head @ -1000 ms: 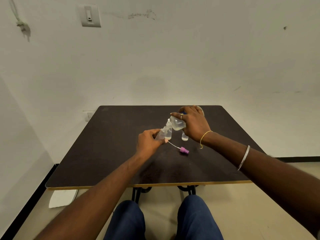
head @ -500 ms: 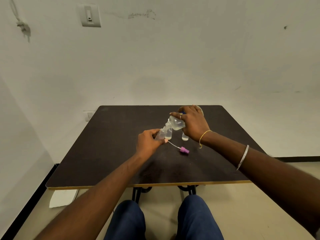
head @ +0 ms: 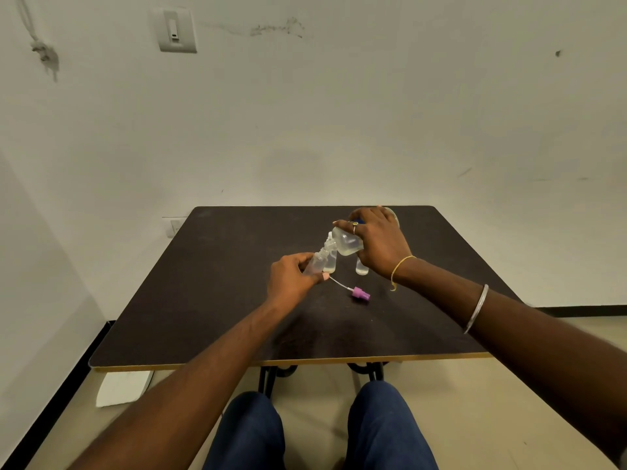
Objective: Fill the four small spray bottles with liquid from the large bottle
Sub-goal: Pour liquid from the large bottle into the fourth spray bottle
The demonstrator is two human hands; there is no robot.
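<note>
over dark table (head: 210, 300), left grip (head: 291, 279) clasps small bottle (head: 317, 262); right grip (head: 380, 244) apparently clamps large bottle (head: 346, 242).

From where I stand, nothing here can be read. The large bottle (head: 346, 240) has a blue patch under the right hand (head: 380, 242), but it is mostly hidden and shows no letters, and the small bottles (head: 361, 268) are plain and clear. The wall switch (head: 173, 30) bears no legible marking either.

Bare plain room: stained white wall (head: 339, 113), wall switch (head: 176, 30), dark table (head: 210, 283)
</note>
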